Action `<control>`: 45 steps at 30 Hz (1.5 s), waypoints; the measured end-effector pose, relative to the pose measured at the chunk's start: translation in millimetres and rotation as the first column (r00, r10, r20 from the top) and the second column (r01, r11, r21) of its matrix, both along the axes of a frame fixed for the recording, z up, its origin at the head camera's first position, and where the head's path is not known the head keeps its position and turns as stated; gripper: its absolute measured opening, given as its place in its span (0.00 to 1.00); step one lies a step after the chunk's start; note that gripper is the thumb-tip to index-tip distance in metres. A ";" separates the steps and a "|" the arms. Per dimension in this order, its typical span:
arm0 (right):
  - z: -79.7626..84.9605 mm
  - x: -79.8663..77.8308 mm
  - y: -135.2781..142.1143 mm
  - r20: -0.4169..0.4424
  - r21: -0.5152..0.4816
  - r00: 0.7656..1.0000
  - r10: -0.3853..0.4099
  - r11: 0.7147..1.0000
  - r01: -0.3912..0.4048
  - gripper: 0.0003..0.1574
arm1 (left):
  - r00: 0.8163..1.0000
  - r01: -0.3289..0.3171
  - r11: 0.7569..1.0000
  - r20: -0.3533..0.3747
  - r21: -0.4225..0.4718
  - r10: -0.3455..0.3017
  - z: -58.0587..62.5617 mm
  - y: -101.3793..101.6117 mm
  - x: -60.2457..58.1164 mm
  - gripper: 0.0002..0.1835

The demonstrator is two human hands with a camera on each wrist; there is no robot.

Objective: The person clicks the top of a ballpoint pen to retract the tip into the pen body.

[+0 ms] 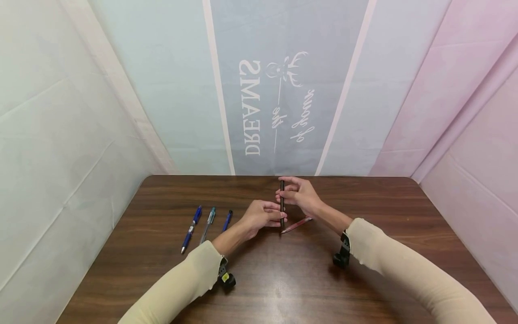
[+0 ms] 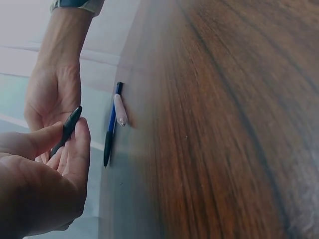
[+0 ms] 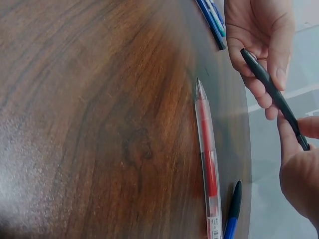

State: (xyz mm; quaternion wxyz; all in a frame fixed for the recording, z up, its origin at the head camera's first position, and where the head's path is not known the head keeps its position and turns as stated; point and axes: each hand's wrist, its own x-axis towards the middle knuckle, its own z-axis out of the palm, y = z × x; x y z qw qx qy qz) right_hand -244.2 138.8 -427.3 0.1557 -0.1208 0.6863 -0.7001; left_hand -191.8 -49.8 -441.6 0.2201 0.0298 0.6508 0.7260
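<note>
A slim black pen (image 1: 282,204) is held by both hands above the table, running away from the person in the head view. My left hand (image 1: 259,217) pinches its nearer part between thumb and fingers. Farther along, my right hand (image 1: 301,196) grips the other end, thumb against the barrel. In the right wrist view the black pen (image 3: 271,92) slants between the two hands. Under the right hand lies a clear pen with red ink (image 3: 209,164). Beside it is a blue pen with a dark end (image 3: 233,211), which the head view does not show.
Left of the hands, a blue pen (image 1: 191,229), a clear pen with a teal top (image 1: 208,223) and another blue pen (image 1: 227,220) lie roughly side by side on the brown wooden table (image 1: 283,288). A printed cloth (image 1: 279,27) hangs behind the table's far edge.
</note>
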 end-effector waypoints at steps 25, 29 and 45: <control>-0.8 17.3 -15.8 0.000 -0.004 1.000 0.017 1.000 -0.017 0.32 | 0.999 0.043 0.997 -0.014 -0.061 -0.044 6.3 -22.6 16.3 0.14; -2.0 21.2 -19.9 0.004 0.003 1.000 0.015 1.000 -0.015 0.33 | 0.999 0.049 0.995 -0.018 -0.092 -0.051 7.1 -28.3 19.8 0.14; -6.0 31.6 -40.4 0.033 -0.037 0.999 0.018 0.999 -0.017 0.35 | 0.997 0.049 0.980 -0.043 -0.194 -0.058 7.6 -47.3 27.4 0.17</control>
